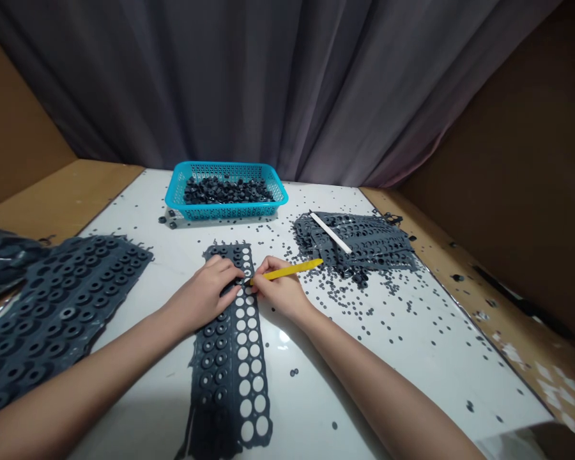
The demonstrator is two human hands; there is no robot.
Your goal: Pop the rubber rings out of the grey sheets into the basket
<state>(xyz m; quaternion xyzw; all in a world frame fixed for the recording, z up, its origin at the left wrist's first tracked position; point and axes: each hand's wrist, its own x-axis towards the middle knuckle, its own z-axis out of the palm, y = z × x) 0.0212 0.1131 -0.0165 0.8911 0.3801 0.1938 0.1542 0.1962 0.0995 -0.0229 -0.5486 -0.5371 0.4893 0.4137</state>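
Note:
A long dark grey rubber strip [230, 377] with rows of moulded rings lies lengthwise on the white table [402, 358] in front of me. Its right column shows punched-out round holes. My left hand [206, 294] presses down on the strip's upper part, fingers curled and flat on it. My right hand [280, 291] pinches a yellow stick tool [290, 271], whose tip touches the strip near its top, just beside my left fingertips.
A blue basket [226, 190] of loose black rings stands at the back. A stack of emptied rubber sheets [359, 241] with a white stick [330, 232] lies at right. Full ring sheets [52, 306] lie at left. Small black bits litter the table. Curtain and cardboard walls surround.

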